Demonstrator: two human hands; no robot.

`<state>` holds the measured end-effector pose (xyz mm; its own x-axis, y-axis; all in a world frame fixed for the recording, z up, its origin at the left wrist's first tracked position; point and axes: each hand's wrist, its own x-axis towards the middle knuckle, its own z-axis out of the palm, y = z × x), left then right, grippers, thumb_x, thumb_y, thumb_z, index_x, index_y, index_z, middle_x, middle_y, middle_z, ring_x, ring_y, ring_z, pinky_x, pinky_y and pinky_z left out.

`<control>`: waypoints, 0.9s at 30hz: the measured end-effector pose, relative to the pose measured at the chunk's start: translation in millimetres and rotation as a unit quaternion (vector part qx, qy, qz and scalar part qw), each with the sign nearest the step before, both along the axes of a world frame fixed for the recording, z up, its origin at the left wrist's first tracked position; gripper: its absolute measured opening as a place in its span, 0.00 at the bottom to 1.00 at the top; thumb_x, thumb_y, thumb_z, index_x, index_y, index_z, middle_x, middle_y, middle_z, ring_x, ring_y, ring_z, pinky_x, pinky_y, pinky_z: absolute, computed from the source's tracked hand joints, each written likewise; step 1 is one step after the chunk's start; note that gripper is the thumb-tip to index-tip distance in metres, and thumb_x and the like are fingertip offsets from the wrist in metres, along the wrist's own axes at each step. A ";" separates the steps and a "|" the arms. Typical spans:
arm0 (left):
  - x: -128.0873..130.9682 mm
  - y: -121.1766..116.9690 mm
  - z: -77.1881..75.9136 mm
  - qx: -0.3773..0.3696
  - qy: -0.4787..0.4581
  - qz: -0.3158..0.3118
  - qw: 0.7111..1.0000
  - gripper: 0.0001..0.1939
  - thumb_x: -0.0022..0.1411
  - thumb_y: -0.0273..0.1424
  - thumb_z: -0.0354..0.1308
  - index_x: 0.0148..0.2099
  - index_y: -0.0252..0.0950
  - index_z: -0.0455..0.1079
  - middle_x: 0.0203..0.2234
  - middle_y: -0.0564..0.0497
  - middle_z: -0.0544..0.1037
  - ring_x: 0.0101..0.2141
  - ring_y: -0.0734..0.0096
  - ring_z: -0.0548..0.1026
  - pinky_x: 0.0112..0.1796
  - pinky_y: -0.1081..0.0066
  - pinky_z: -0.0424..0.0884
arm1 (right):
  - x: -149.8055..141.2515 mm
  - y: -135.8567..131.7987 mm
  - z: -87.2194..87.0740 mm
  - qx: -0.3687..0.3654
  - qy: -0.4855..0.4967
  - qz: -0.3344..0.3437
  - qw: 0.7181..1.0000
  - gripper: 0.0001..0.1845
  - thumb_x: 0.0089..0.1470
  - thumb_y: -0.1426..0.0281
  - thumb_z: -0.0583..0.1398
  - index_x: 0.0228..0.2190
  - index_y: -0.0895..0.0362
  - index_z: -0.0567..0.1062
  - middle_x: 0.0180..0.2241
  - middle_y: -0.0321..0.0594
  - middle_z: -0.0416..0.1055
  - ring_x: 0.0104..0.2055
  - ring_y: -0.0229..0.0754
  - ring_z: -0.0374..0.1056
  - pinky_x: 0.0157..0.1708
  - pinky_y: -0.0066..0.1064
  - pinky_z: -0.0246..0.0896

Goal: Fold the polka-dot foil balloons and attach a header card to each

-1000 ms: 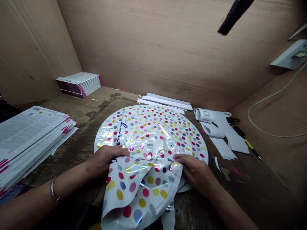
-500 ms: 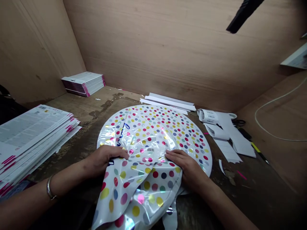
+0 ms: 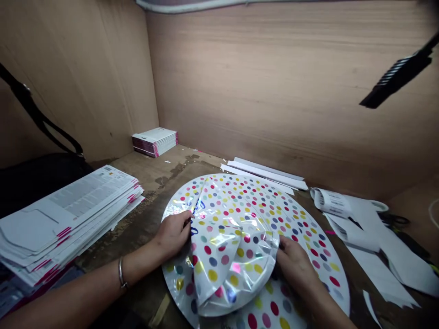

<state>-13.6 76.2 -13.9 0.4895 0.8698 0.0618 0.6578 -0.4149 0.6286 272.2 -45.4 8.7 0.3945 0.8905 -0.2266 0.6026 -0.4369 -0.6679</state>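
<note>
A round white foil balloon [image 3: 219,269] with coloured dots lies flat and partly folded over, its shiny film creased. Beneath it spreads a large, flat round dotted sheet [image 3: 318,256] of the same pattern, perhaps more balloons. Blue lettering shows near the left fold. My left hand [image 3: 174,235] pinches the folded balloon's left edge, thumb and fingers together. At its right edge, my right hand [image 3: 297,265] is closed on the film, with some fingertips hidden behind it.
Printed cards [image 3: 78,205] are piled at left, and a smaller card stack [image 3: 155,140] sits in the back corner. White paper strips [image 3: 264,173] lie along the back wall. Label strips [image 3: 363,237] and dark-handled scissors [image 3: 396,220] are at right. A black object [image 3: 394,82] hangs at upper right.
The view has shifted, moving the scene right and down. The loose film that hung toward me is now folded up into a smaller bundle. My right hand went from lying flat to gripping its edge.
</note>
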 end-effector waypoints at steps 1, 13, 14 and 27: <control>1.2 -0.1 0.0 -0.002 0.002 0.005 1.000 0.09 0.58 0.25 0.47 0.39 0.38 0.66 0.27 0.53 0.75 0.31 0.66 0.73 0.32 0.72 0.62 | -0.5 3.3 0.1 -0.004 -0.034 -0.003 0.999 0.14 0.50 0.63 0.52 0.30 0.56 0.75 0.26 0.39 0.76 0.29 0.45 0.71 0.26 0.30 0.62; -1.3 -13.3 -3.4 -0.019 -0.045 0.035 0.998 0.10 0.62 0.32 0.49 0.45 0.39 0.53 0.21 0.57 0.70 0.26 0.66 0.71 0.30 0.71 0.61 | 1.4 18.1 -8.0 -0.064 -0.215 -0.038 0.974 0.23 0.54 0.52 0.47 0.22 0.53 0.69 0.25 0.42 0.73 0.29 0.47 0.69 0.26 0.34 0.58; -3.6 -15.8 -4.2 -0.015 -0.052 0.022 0.998 0.10 0.62 0.32 0.49 0.45 0.39 0.53 0.22 0.57 0.70 0.27 0.66 0.71 0.31 0.71 0.61 | 1.1 17.5 -7.5 -0.064 -0.214 -0.036 0.974 0.23 0.55 0.51 0.46 0.22 0.54 0.68 0.25 0.43 0.73 0.29 0.47 0.69 0.26 0.34 0.58; -13.9 -26.8 -9.1 0.043 -0.039 -0.024 0.998 0.08 0.63 0.30 0.48 0.42 0.40 0.67 0.33 0.50 0.74 0.36 0.64 0.71 0.39 0.66 0.64 | -3.3 6.8 -8.1 -0.048 -0.254 0.013 0.966 0.20 0.58 0.56 0.45 0.39 0.51 0.71 0.34 0.42 0.76 0.38 0.50 0.71 0.35 0.36 0.62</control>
<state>-27.6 49.3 -23.0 0.5216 0.8353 0.1738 0.5867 -0.4991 0.6377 268.9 -38.6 0.7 0.4542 0.8862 -0.0917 0.8536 -0.4623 -0.2400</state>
